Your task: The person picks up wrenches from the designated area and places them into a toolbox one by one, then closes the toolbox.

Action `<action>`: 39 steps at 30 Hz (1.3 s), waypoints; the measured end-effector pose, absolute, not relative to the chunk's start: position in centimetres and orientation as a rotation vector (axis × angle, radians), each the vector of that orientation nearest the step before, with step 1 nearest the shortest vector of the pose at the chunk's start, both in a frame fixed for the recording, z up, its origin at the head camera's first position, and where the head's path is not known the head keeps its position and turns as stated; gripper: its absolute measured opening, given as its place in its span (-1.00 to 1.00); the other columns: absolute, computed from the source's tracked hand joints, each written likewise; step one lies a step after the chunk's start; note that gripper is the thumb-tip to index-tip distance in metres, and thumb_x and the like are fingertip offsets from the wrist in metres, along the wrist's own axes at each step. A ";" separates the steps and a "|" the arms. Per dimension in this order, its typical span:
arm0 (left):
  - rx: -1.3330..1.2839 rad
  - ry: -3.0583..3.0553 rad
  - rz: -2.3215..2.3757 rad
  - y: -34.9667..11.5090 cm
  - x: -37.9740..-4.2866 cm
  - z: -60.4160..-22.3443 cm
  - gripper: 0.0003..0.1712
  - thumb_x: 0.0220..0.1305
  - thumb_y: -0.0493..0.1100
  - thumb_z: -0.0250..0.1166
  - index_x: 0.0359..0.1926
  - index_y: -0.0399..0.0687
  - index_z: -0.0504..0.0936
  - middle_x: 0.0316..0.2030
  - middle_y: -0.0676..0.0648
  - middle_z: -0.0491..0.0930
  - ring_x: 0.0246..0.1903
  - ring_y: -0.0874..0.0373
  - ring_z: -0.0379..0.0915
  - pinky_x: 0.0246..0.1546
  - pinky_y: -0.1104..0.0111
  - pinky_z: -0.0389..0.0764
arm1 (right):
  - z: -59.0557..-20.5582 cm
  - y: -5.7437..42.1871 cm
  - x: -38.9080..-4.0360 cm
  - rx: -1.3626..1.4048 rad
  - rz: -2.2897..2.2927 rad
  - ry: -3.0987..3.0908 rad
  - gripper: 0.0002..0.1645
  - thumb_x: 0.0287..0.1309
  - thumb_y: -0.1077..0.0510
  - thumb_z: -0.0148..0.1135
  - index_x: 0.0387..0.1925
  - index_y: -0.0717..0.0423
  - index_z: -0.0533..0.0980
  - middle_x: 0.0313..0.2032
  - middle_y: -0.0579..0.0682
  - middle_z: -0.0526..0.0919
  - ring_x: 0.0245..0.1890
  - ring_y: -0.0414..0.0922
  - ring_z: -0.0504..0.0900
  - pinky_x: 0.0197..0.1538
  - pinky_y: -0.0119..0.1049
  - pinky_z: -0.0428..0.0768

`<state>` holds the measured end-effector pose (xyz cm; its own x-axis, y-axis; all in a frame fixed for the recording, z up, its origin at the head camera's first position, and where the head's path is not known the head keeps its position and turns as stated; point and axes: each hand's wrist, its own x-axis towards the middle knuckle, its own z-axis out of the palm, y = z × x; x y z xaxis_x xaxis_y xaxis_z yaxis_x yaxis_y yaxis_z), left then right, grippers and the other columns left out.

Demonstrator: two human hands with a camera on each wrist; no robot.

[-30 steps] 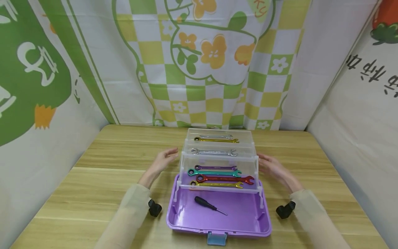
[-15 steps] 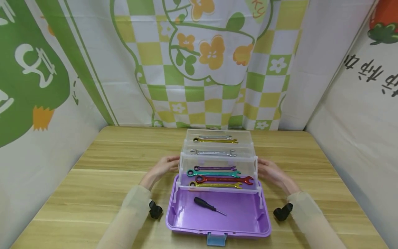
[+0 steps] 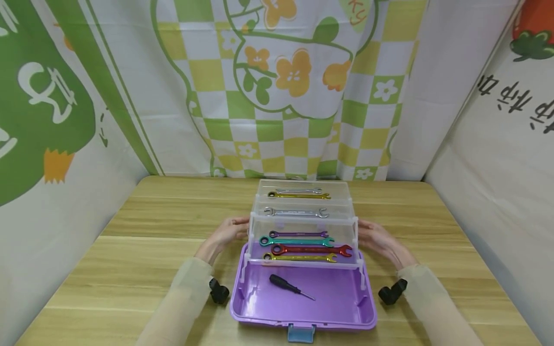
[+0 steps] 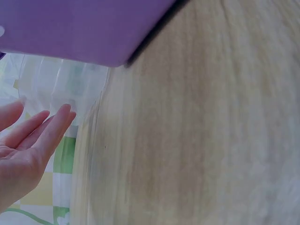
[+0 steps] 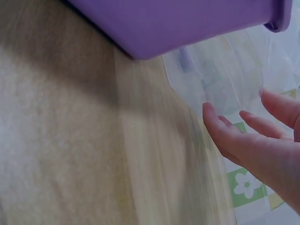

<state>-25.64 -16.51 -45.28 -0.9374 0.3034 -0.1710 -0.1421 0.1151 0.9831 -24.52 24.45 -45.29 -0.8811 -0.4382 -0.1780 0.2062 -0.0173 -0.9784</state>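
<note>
A purple toolbox (image 3: 333, 307) stands unfolded, its clear trays (image 3: 344, 231) raised in tiers behind the base. On the trays lie a purple wrench (image 3: 298, 234), a teal wrench (image 3: 296, 241), a red wrench (image 3: 313, 249), a yellow wrench (image 3: 303, 258) and, further back, silver and gold ones. A black-handled screwdriver (image 3: 283, 283) rests in the base. My left hand (image 3: 224, 233) is at the left side of the clear part, fingers fairly straight; my right hand (image 3: 382, 239) mirrors it on the right. In both wrist views fingertips overlap the clear plastic.
The toolbox sits on a wooden table (image 3: 130, 259), with its blue latch (image 3: 301, 333) hanging at the front. Behind the table hangs a checked, flowered curtain (image 3: 277, 129), and printed cloth walls flank both sides.
Both hands have come inward to the sides of the clear part, the left a little lower than before. Toolbox, wrenches and screwdriver keep their places apart from a slight shift of view.
</note>
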 end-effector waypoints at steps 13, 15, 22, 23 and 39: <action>0.153 2.095 2.036 -16.3 -25.5 -44.8 -0.49 0.18 -0.42 -0.02 0.16 -0.52 0.15 0.12 -0.44 0.22 -0.03 0.06 0.41 0.03 0.30 0.38 | -44.9 24.2 -24.5 -0.371 -2.147 1.707 -0.30 0.21 0.42 -0.21 0.25 0.42 -0.30 -0.09 -0.27 0.47 -0.07 -0.31 0.47 0.01 -0.42 0.41; 0.176 2.108 2.070 -16.3 -25.4 -44.7 -0.48 0.16 -0.43 0.01 0.16 -0.49 0.16 0.11 -0.43 0.22 -0.02 0.06 0.40 0.04 0.28 0.38 | -44.7 24.2 -24.4 -0.396 -2.195 1.695 -0.30 0.18 0.46 -0.23 0.25 0.42 -0.31 0.09 -0.13 0.39 -0.06 -0.32 0.45 0.02 -0.45 0.39; 0.229 2.176 2.105 -16.4 -24.7 -44.0 -0.48 0.14 -0.38 0.10 0.15 -0.37 0.26 0.14 -0.29 0.27 0.12 -0.09 0.24 0.09 0.22 0.31 | -44.3 24.3 -24.0 -0.369 -2.234 1.766 -0.24 0.17 0.43 -0.13 0.25 0.39 -0.30 0.27 0.34 -0.33 -0.08 -0.35 0.47 0.00 -0.45 0.41; 0.243 2.188 2.104 -16.4 -24.6 -44.0 -0.48 0.13 -0.37 0.11 0.14 -0.37 0.27 0.14 -0.29 0.28 0.12 -0.09 0.23 0.10 0.22 0.30 | -44.2 24.3 -23.9 -0.378 -2.234 1.768 -0.24 0.16 0.42 -0.12 0.25 0.38 -0.30 0.27 0.34 -0.34 -0.07 -0.35 0.47 0.00 -0.44 0.42; 0.388 2.312 2.212 -16.5 -22.3 -42.6 -0.53 0.05 -0.39 0.22 0.02 -0.45 0.38 0.01 -0.34 0.39 -0.16 0.40 0.47 -0.08 0.46 0.44 | -42.4 24.3 -21.0 -0.525 -2.435 1.647 -0.47 0.13 0.50 -0.11 0.02 -0.04 0.43 -0.02 -0.24 0.50 -0.01 -0.32 0.45 0.03 -0.45 0.40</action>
<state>-22.26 -16.54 -42.63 -0.9678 0.1163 0.2233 0.2283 0.0310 0.9731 -20.96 24.26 -42.42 -0.9265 -0.3191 0.1996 -0.0664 -0.3834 -0.9212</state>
